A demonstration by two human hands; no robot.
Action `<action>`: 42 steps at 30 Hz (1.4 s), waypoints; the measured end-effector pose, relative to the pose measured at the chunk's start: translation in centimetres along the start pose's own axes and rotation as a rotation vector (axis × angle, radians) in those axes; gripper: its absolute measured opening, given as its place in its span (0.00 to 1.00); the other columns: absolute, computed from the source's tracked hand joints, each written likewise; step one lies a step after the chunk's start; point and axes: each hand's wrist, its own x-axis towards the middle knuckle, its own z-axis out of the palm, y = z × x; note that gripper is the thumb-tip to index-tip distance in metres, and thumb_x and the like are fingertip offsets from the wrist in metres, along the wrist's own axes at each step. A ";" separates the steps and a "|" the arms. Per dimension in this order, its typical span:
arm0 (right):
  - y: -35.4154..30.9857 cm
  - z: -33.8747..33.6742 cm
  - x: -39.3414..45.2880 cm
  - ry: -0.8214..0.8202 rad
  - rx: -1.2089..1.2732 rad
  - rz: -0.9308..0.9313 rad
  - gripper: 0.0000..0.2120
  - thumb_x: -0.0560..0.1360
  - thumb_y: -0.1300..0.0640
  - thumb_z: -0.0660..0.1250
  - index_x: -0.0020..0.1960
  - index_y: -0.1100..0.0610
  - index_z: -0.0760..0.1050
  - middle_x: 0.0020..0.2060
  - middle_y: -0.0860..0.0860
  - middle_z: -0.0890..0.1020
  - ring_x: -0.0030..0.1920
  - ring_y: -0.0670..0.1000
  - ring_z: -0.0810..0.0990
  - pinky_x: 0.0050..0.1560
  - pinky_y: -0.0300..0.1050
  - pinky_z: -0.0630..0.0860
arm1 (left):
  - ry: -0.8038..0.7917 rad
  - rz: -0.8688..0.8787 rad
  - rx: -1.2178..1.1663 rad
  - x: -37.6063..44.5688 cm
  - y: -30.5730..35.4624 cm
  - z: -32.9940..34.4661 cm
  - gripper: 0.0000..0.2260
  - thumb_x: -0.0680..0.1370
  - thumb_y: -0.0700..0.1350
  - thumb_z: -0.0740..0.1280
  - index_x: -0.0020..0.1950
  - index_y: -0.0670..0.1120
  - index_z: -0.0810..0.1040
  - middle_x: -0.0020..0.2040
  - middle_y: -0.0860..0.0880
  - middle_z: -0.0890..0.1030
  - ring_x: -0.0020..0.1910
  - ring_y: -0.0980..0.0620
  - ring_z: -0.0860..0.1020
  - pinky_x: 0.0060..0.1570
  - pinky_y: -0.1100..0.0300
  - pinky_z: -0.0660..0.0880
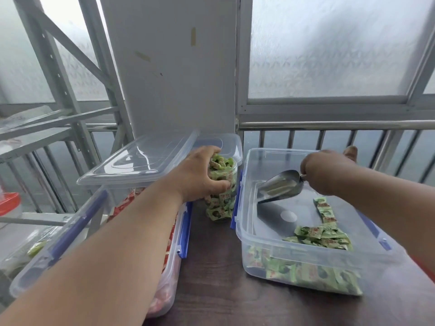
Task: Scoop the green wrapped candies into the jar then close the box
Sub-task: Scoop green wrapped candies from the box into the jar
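Left hand (197,175) grip closed round candy-filled jar (221,196), right hand (327,170) grip pinching scoop (280,185) inside box (263,260) of green candies (322,237)

Seen from above a dark wooden table (211,274): left hand (200,175) wrapped around a clear jar (221,194) packed to the brim with green wrapped candies (220,208). Right hand (327,172) gripping the handle of a metal scoop (281,184), tilted mouth-down inside a clear plastic box (306,262) with blue clips. More green candies (322,236) heaped in that box's near right corner. To the left, a second clear box (174,267) holding red-wrapped sweets, with a transparent lid (141,158) resting above it. Behind, frosted window panes (329,48) and a metal railing (341,125).
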 end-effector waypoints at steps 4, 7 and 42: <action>0.6 -0.6 -1.6 -0.048 0.049 -0.105 0.25 0.81 0.66 0.56 0.68 0.44 0.77 0.63 0.47 0.78 0.59 0.55 0.69 0.58 0.49 0.70 | 0.003 -0.002 -0.003 -0.2 0.0 0.2 0.40 0.74 0.55 0.80 0.82 0.51 0.68 0.72 0.51 0.74 0.69 0.51 0.73 0.69 0.52 0.72; 1.8 -0.2 -1.5 -0.082 0.216 -0.107 0.21 0.81 0.57 0.53 0.65 0.43 0.78 0.62 0.48 0.79 0.58 0.55 0.66 0.57 0.50 0.65 | -0.008 0.000 -0.019 -0.2 0.1 0.4 0.40 0.74 0.55 0.81 0.81 0.51 0.68 0.72 0.50 0.75 0.69 0.50 0.74 0.69 0.51 0.73; 3.1 0.1 -0.2 0.026 0.835 -0.179 0.23 0.76 0.37 0.71 0.33 0.52 0.86 0.36 0.56 0.85 0.40 0.59 0.83 0.41 0.52 0.80 | 0.000 -0.012 -0.110 0.3 -1.1 0.7 0.54 0.71 0.58 0.83 0.87 0.57 0.51 0.74 0.55 0.71 0.71 0.49 0.75 0.73 0.46 0.72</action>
